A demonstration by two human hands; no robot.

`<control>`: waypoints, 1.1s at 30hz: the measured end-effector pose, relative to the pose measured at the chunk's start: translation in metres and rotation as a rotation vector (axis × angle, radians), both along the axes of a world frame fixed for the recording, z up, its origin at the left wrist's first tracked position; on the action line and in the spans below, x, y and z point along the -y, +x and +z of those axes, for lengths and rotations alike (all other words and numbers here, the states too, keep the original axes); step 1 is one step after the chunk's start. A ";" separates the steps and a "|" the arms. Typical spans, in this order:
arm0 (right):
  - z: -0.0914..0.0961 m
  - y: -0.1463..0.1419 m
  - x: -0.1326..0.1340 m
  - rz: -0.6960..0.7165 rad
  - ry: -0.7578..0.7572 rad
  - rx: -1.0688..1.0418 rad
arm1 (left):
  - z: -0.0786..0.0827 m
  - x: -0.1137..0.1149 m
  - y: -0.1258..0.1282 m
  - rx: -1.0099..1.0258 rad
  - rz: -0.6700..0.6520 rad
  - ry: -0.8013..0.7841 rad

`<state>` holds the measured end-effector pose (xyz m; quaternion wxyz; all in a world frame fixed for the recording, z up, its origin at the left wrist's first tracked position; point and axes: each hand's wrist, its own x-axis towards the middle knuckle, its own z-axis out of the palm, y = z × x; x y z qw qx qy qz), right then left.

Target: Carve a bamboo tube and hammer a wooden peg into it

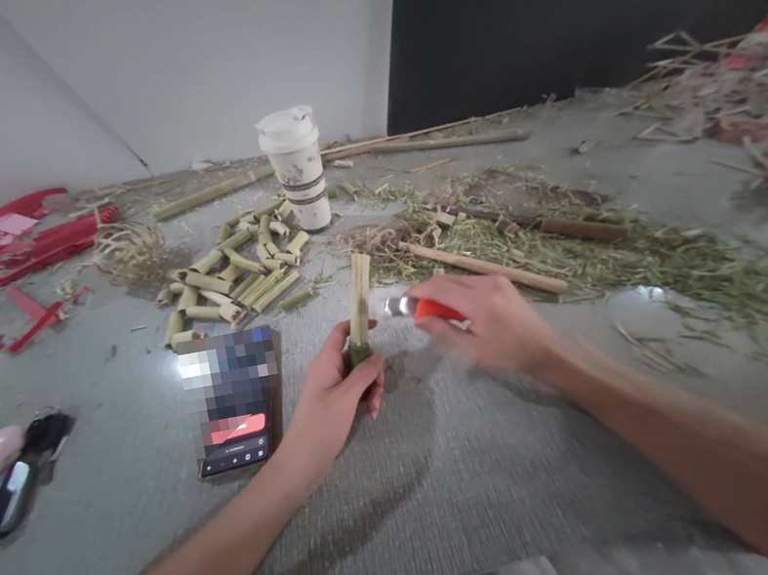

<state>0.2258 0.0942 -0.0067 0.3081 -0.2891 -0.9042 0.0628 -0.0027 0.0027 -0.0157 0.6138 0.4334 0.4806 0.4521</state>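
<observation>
Bamboo strip point(360, 304) stood upright on the grey desk point(461, 472), the left hand point(335, 397) clenched around its base. Just beside it, the right hand point(492, 320) gripped an orange utility knife point(424, 308), blurred.

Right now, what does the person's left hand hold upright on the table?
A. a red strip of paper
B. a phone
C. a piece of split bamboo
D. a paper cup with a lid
C: the left hand grips the lower end of a piece of split bamboo that stands upright on the table, while the right hand holds an orange-handled knife beside it.
</observation>
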 end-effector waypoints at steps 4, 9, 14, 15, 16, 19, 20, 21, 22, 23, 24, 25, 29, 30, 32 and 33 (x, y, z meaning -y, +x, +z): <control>-0.004 -0.008 0.010 0.037 -0.013 0.119 | -0.002 0.002 0.000 -0.009 -0.033 -0.006; -0.004 0.003 -0.007 -0.207 0.034 -0.072 | -0.002 0.005 -0.001 0.001 -0.060 -0.049; -0.002 0.011 -0.017 -0.261 0.048 -0.171 | -0.003 0.003 -0.002 0.001 -0.052 -0.042; -0.002 0.009 -0.014 -0.214 0.041 -0.161 | -0.003 0.002 -0.002 -0.006 -0.047 -0.042; -0.002 0.006 -0.010 -0.156 0.034 -0.138 | -0.003 0.002 -0.002 -0.014 -0.044 -0.040; -0.001 -0.003 0.004 -0.013 0.023 -0.014 | -0.003 0.002 -0.002 -0.044 -0.053 -0.020; 0.000 -0.005 0.007 0.002 0.022 0.017 | -0.003 0.003 -0.002 -0.066 -0.056 -0.009; 0.000 -0.005 0.007 -0.004 0.026 0.024 | -0.003 0.005 -0.002 -0.099 -0.056 -0.001; 0.000 -0.004 0.006 -0.032 0.031 0.010 | -0.002 0.007 -0.002 -0.148 -0.052 0.013; 0.001 -0.001 0.002 -0.080 0.042 -0.020 | -0.001 0.009 -0.002 -0.213 -0.055 0.036; 0.001 0.002 -0.003 -0.141 0.058 -0.062 | 0.000 0.012 -0.001 -0.286 -0.068 0.067; 0.001 0.007 -0.009 -0.209 0.078 -0.107 | 0.001 0.014 0.000 -0.352 -0.084 0.102; 0.004 0.017 -0.022 -0.353 0.108 -0.258 | 0.002 0.019 0.002 -0.440 -0.117 0.159; 0.005 0.015 -0.020 -0.344 0.092 -0.284 | 0.002 0.018 0.001 -0.456 -0.099 0.163; 0.006 0.009 -0.012 -0.300 0.045 -0.319 | 0.002 0.014 -0.003 -0.527 -0.071 0.193; 0.007 0.005 -0.007 -0.272 0.018 -0.331 | 0.002 0.011 -0.005 -0.564 -0.061 0.211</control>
